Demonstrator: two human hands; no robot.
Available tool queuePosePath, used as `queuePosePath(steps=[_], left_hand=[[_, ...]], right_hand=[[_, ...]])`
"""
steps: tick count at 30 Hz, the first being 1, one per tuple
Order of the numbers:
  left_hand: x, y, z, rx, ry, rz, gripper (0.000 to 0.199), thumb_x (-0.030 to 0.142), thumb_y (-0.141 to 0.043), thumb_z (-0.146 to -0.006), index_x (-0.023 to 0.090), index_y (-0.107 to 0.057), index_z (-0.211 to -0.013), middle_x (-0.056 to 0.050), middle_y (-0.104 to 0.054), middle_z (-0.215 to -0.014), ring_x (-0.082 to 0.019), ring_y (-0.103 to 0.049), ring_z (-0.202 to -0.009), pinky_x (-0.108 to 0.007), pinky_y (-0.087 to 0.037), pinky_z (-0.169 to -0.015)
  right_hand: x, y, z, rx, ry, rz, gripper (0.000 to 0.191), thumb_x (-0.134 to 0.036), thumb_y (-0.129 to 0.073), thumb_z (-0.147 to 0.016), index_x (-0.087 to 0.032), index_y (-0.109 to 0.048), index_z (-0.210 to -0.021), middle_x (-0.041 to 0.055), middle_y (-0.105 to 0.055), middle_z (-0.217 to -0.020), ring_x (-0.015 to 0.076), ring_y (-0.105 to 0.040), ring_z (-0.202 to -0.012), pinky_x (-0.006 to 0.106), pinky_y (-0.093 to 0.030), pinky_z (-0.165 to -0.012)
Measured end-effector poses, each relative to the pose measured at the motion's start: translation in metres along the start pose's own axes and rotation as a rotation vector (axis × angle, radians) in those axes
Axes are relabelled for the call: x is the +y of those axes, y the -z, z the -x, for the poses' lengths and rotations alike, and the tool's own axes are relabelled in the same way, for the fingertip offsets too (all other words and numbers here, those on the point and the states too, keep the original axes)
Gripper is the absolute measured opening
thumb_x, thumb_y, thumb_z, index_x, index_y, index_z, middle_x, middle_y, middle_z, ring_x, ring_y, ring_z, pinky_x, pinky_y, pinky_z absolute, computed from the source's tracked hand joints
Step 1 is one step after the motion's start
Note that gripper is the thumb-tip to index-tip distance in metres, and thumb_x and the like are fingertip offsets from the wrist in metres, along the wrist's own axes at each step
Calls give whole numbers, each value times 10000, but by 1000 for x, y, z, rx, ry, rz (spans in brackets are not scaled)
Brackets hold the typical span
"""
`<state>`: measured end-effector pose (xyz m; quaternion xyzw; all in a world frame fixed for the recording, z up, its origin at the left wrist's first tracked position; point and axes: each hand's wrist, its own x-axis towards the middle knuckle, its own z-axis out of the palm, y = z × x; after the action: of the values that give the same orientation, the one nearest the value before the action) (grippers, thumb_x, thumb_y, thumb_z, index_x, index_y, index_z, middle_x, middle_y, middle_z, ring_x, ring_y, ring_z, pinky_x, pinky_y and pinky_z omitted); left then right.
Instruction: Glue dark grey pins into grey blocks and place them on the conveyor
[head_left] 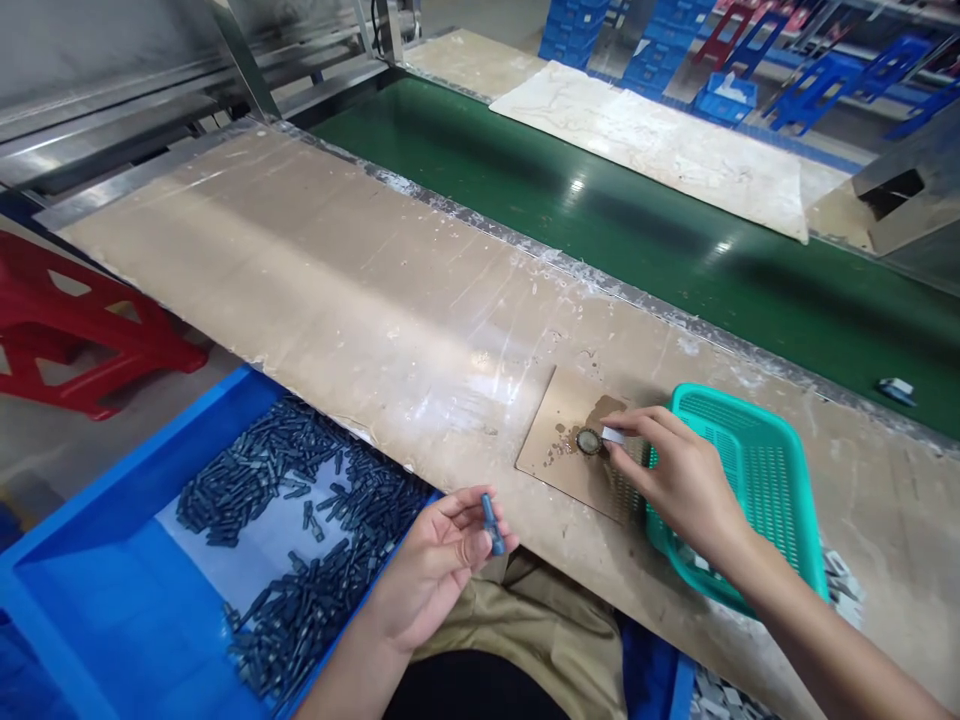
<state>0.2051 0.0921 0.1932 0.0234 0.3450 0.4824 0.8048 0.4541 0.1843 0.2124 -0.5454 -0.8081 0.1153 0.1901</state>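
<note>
Between the thumb and fingers of my left hand [442, 570] is a small dark blue plastic part [491, 524], long and narrow, held nearly upright above my lap. My right hand [682, 475] pinches a small white block-like piece [613, 435] over a square of brown cardboard [541, 440]. Right beside that piece sits a small round dish [589, 441] with a dark rim, and wet spots mark the cardboard around it. A green plastic basket [780, 480] stands under and behind my right wrist, with some white pieces low inside it.
At the left, a blue bin [97, 520] holds many dark blue parts [300, 610]. White pieces [844, 590] lie beside the basket. Beyond the worktable [360, 270] runs a green conveyor belt [465, 150] carrying a small part [896, 390]. A red stool [82, 330] stands at left.
</note>
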Motion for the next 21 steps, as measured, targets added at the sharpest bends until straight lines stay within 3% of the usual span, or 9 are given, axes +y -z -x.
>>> queuePosePath(steps=[6,10,14,17,21], left_hand=[[-8,5,-6,-16,97,0,362,212,-905,-495,162,-725,-805,-1,-636,-697,-94,-627,-659,-185,-496,-665],[-11,3,-7,10,110,-5,363,274,-909,-484,157,-720,-772,-11,-637,-668,-97,-614,-631,-205,-505,-648],[-16,2,-9,60,105,-40,361,300,-906,-481,147,-726,-754,-21,-640,-659,-105,-597,-608,-195,-484,-537],[-21,-1,-14,98,68,-84,356,311,-902,-490,130,-739,-750,-31,-648,-650,-107,-595,-598,-216,-505,-563],[-28,-14,-25,103,-24,-105,357,299,-892,-516,129,-758,-799,-46,-686,-690,-122,-616,-632,-262,-545,-651]], right_hand=[[1,-7,5,-19,-32,31,200,-302,-556,-859,-184,-693,-946,70,-728,-872,228,-667,-772,341,-523,-663],[1,-9,4,-44,-31,17,232,-329,-547,-875,-182,-711,-947,86,-733,-893,251,-665,-828,370,-525,-702],[-1,-7,3,-64,-73,-21,241,-357,-558,-873,-201,-723,-955,91,-735,-901,269,-663,-847,400,-525,-725],[-6,0,2,-34,-193,-126,242,-396,-602,-846,-214,-732,-940,93,-743,-945,279,-676,-859,416,-535,-730],[-20,16,4,-84,-478,-527,286,-435,-737,-723,-215,-744,-904,86,-759,-903,265,-711,-792,388,-583,-702]])
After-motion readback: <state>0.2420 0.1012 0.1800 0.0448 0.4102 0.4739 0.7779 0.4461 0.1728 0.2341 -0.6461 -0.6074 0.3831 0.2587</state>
